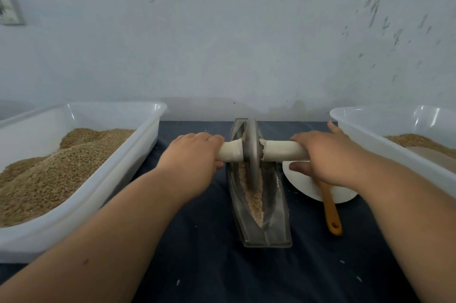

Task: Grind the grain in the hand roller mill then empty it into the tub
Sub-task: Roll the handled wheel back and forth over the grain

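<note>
Straddling the long grey boat-shaped metal trough (pixel 276 223), whose long axis runs away from the person, both hands curl round the white-wrapped cross handle (pixel 281 150) of the steel disc wheel (pixel 250 147): left hand (pixel 191 154) left of the trough, right hand (pixel 325 157) right of it. Crushed tan grain (pixel 255 199) lies in the trough's groove, so strokes should follow that axis.
</note>
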A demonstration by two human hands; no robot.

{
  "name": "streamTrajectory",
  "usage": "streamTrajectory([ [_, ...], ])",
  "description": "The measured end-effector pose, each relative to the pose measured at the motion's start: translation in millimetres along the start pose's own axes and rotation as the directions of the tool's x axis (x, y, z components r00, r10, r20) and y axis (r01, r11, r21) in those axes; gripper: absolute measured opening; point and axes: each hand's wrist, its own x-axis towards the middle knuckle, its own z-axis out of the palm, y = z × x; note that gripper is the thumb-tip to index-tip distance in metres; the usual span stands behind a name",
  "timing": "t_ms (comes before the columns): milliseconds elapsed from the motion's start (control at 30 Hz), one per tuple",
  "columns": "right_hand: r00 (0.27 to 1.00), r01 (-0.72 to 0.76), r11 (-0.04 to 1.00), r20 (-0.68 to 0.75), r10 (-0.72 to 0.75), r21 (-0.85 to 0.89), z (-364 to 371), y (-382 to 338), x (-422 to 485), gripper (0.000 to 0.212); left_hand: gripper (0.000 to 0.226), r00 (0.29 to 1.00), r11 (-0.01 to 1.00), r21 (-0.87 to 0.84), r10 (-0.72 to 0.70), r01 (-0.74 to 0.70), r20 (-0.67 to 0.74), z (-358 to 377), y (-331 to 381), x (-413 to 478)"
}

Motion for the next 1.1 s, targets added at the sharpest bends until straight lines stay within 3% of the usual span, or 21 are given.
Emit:
streamTrajectory([
  [100,0.993,0.018,0.998,0.112,-0.025,0.066,-25.2,-3.8,-16.0,0.022,0.026,0.997,0.999,0.030,0.013,-0.015,0.082,-23.4,4.3,-16.4],
  [267,0.967,0.045,0.991,0.253,-0.013,-0.122,-56.2,-14.0,-43.1,0.023,0.021,0.991,0.991,0.116,0.048,-0.063,0.124,-53.7,16.6,-34.1],
  [367,0.956,0.055,0.993,0.294,-0.023,-0.102,-47.3,-16.5,-41.6,0.016,0.023,0.992,0.992,0.106,0.049,-0.062,0.117,-51.0,16.7,-31.0],
  [433,0.966,0.032,0.997,0.259,-0.014,-0.066,-32.3,-14.9,-33.0,0.032,0.033,0.995,0.996,0.080,0.044,-0.051,0.087,-36.6,13.9,-22.1],
  [533,0.995,-0.048,0.994,0.084,0.056,-0.096,-4.6,-11.4,-14.7,0.066,0.055,1.000,0.999,0.031,-0.018,0.018,0.024,-3.0,7.0,-5.6],
  [633,0.994,-0.081,0.984,-0.089,0.067,-0.159,13.2,-12.0,1.6,0.072,0.073,0.996,0.996,0.018,-0.087,0.087,-0.031,22.7,-2.6,4.3],
  [767,0.991,-0.086,0.987,-0.109,0.071,-0.138,21.2,-13.0,7.2,0.076,0.083,0.996,0.997,-0.007,-0.072,0.072,-0.059,32.7,-5.9,6.9],
  [900,0.999,-0.054,0.994,-0.009,0.053,-0.098,0.3,-12.0,-6.1,0.051,0.056,0.994,0.998,0.055,0.008,-0.002,-0.108,10.8,0.6,-3.3],
  [1000,0.999,0.009,0.998,0.051,-0.006,-0.054,-28.1,-13.0,-21.7,0.029,0.030,0.999,0.998,0.057,0.026,-0.024,-0.027,-17.3,6.8,-17.3],
  [1100,0.990,0.013,1.000,0.138,-0.009,-0.028,-54.6,-17.1,-40.3,0.024,0.023,0.997,0.995,0.095,0.036,-0.042,0.069,-42.0,12.2,-32.8],
])
